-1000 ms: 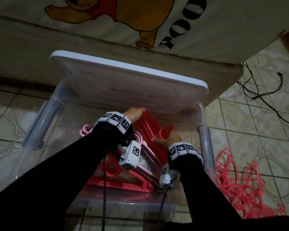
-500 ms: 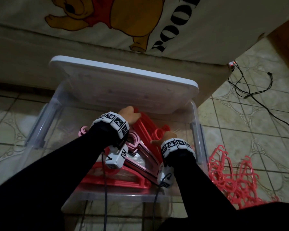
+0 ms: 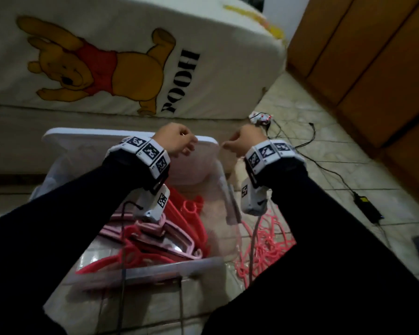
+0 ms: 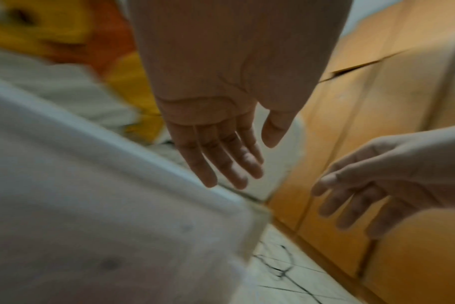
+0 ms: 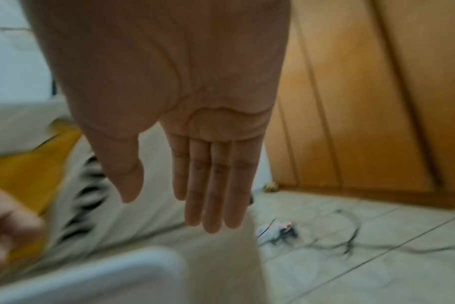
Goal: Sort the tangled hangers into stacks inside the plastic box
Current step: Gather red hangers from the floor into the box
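A clear plastic box (image 3: pixel 155 274) sits on the tiled floor in the head view, with red and pink hangers (image 3: pixel 169 238) lying stacked inside it. Several tangled red hangers (image 3: pixel 264 243) lie on the floor just right of the box. Both hands are raised above the box's far end and hold nothing. My left hand (image 3: pixel 179 141) (image 4: pixel 229 152) shows straight fingers over the white lid (image 3: pixel 82 143) in its wrist view. My right hand (image 3: pixel 242 140) (image 5: pixel 210 185) is also flat, with fingers straight.
The white lid (image 4: pixel 91 185) leans at the box's far end against a mattress with a cartoon bear sheet (image 3: pixel 107 68). Black cables and a power adapter (image 3: pixel 365 206) run over the floor at right. A wooden wardrobe (image 3: pixel 373 56) stands at far right.
Both hands have let go of the red hangers in the box and risen above its far edge. The head view has tilted up and to the right.
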